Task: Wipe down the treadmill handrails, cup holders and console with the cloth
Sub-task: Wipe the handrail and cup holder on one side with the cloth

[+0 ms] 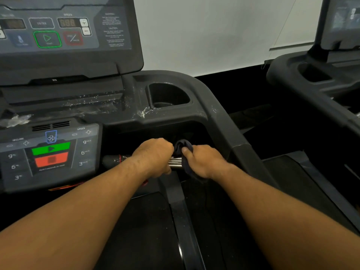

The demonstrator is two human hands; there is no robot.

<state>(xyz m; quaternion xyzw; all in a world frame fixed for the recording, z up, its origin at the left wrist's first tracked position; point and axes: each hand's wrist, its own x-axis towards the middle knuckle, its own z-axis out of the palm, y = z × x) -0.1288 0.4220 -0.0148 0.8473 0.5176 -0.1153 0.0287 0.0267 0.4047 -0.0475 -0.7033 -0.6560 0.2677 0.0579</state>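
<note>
from the head view i record both hands on the short chrome grip bar (175, 163) that runs across to the right of the lower control panel (51, 152). the left hand (153, 156) sits knuckles up with its fingers curled together over the bar; the fingertips lie under the bar and i cannot see them. the right hand (203, 161) is just beside it, to the right, and a strip of bare chrome shows between the two. the dark cloth (183, 146) is wrapped round the bar under the right hand: a bunch of it stands up above the thumb (186, 152), which presses down on it, and a fold hangs below the bar against the palm. the other right fingers go over the far side of cloth and bar, where i cannot tell how they lie. the cup holder (168, 96) lies beyond the hands, well apart from them. white droplets or streaks (144, 112) mark the tray surface at its near left edge and along the ledge under the upper console (64, 30). the side handrail (230, 131) passes to the right of the right hand, apart from it. a second treadmill (311, 75) stands at the right edge, against a pale wall (204, 32).
</note>
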